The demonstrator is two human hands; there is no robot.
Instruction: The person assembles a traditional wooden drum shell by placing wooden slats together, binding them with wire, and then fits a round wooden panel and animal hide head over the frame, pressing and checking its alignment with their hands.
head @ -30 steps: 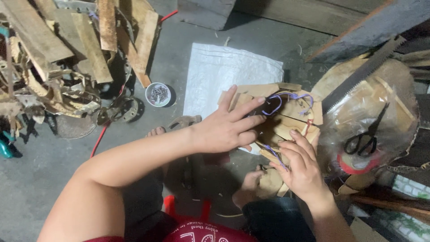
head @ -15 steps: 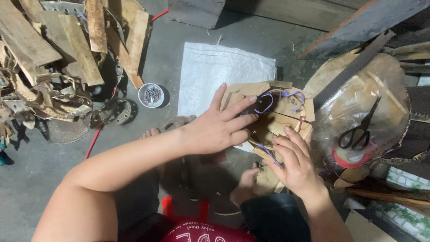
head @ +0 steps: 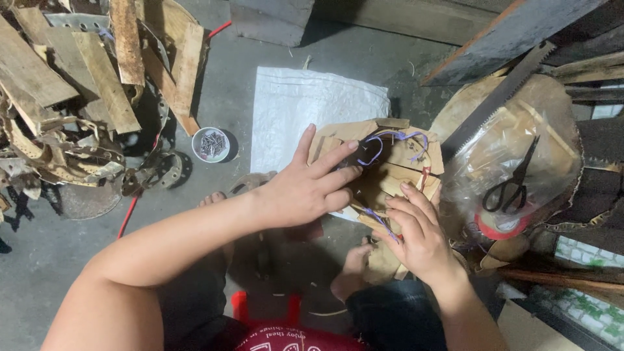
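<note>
Concrete floor (head: 260, 58), both hands (head: 305, 192) on wood pieces (head: 396, 172).

Wood pieces (head: 383, 175) partly under hands (head: 305, 192)

Left hand (head: 305, 192) flat, fingers spread, forearm reaching in from lower left. Right hand (head: 416, 237) just beside it, fingers curled, pinching.

Workshop, scrap wood pile (head: 78, 84), handsaw (head: 500, 97), nails (head: 210, 143)
</note>
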